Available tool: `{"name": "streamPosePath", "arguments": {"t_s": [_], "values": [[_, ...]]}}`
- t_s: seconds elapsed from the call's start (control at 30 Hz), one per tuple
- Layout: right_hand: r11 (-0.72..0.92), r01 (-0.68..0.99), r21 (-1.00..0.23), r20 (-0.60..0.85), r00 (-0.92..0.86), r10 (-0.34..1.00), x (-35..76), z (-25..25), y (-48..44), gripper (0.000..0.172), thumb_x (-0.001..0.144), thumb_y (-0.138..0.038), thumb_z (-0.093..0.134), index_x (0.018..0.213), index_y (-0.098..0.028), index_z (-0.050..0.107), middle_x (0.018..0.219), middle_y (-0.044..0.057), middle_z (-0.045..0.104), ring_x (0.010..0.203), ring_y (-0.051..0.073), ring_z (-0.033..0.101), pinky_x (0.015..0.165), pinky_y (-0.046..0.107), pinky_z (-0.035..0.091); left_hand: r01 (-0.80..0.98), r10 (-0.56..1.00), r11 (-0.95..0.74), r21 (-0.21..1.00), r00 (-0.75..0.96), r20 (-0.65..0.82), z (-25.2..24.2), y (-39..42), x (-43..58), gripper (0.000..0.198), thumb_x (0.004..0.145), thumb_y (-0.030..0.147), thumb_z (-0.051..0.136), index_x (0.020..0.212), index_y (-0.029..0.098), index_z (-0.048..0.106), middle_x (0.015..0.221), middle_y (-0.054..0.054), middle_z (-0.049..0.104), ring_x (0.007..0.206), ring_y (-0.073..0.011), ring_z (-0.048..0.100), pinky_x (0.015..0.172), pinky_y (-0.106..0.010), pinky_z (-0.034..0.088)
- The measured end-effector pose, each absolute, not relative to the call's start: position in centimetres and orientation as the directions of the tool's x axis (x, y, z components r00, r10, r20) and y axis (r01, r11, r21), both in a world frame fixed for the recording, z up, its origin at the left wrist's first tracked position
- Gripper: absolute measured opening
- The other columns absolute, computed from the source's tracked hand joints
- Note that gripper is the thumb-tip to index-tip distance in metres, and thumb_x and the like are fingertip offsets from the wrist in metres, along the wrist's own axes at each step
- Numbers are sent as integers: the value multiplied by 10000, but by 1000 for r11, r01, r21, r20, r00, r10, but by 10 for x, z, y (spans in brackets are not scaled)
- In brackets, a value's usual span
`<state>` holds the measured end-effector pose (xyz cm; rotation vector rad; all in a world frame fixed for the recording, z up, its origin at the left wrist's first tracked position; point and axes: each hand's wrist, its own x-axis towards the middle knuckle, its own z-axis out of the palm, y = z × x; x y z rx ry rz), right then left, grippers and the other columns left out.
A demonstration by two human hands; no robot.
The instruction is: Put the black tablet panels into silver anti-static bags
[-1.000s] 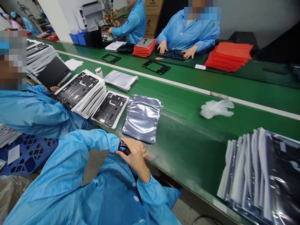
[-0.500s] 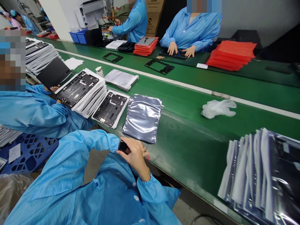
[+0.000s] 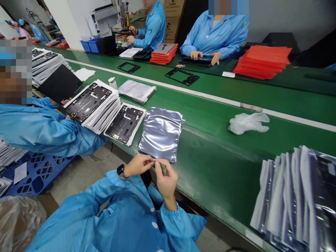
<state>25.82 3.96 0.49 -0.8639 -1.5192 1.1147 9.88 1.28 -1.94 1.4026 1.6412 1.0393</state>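
Note:
My left hand (image 3: 139, 165), with a dark watch (image 3: 121, 170) on its wrist, is closed in a pinch at the table's front edge. Its fingertips meet those of my right hand (image 3: 167, 179), whose thumb and fingers are pinched too. Whatever lies between the fingertips, if anything, is too small to make out. Just beyond both hands lies a stack of shiny silver-grey plastic bags (image 3: 160, 134). Left of the bags, a black tablet back housing (image 3: 125, 123) with its inner parts showing rests on white sheets.
A taller stack of housings between white sheets (image 3: 90, 101) stands beside a co-worker's blue sleeve (image 3: 49, 129). Bagged, padded panels (image 3: 291, 196) stand at the right front. A crumpled clear glove (image 3: 248, 123) lies on the green belt (image 3: 210, 119). Red sheets (image 3: 262, 63) are stacked across the belt.
My right hand has come off the left wrist and watch, and both hands now meet at the fingertips. The co-worker opposite has drawn their fingers in on a dark panel.

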Motion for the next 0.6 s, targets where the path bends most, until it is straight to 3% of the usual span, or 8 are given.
{"name": "streamPosePath", "arguments": {"t_s": [0.1,0.17,0.23,0.4,0.6], "values": [[191,-17,-981,191,-194,962,259,-1,42,208,991,-353,621,873,-204,706,853,51,728,809,229,686,797,371,544,195,922,203,960,-367,-120,-26,-4,66,352,902,493,674,764,169,681,615,0,611,584,-134,566,580,-252,436],[148,-21,-989,149,-221,964,257,-6,42,231,987,-376,628,856,-201,704,833,49,729,794,229,689,790,364,543,64,784,253,965,-598,-165,-34,-12,43,379,828,529,739,737,173,646,588,15,583,545,-117,547,540,-236,409],[124,-31,-992,127,-277,952,252,-11,40,241,982,-395,633,857,-202,706,835,47,730,797,228,690,786,359,539,-12,668,259,966,-720,-188,-41,-14,22,431,785,580,760,753,176,614,596,19,583,495,-101,529,477,-225,363],[64,-31,-998,71,-453,889,230,-25,32,282,979,-447,613,866,-209,714,833,46,726,793,220,680,786,352,526,-132,648,255,958,-712,-271,-50,-7,-3,574,769,713,709,834,152,609,693,-39,658,471,-121,591,398,-227,334],[-8,-65,-998,31,-567,823,186,-47,21,304,945,-478,595,970,-189,688,782,46,716,713,211,684,674,327,546,-171,660,245,954,-692,-293,-50,-4,-9,554,721,664,789,743,138,616,679,-43,662,478,-101,595,405,-204,356]]}}
